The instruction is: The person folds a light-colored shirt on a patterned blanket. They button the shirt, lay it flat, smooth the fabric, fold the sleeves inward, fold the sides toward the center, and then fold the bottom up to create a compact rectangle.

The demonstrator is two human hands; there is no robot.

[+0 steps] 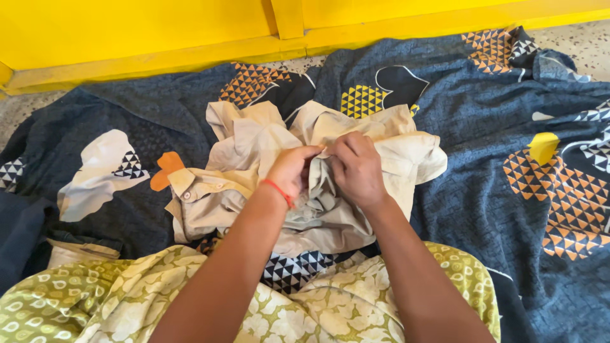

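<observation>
A crumpled beige shirt lies bunched on a dark blue patterned sheet. Its collar with a button shows at the left. My left hand, with a red thread around the wrist, pinches a fold of the shirt at the middle of the pile. My right hand grips the same fabric right beside it, fingertips almost touching the left hand's. Both forearms reach in from the bottom of the view.
The sheet carries orange, yellow, black and white triangle patches. A yellow wall or step runs along the far edge. My green floral garment covers the foreground. A folded dark cloth sits at the left.
</observation>
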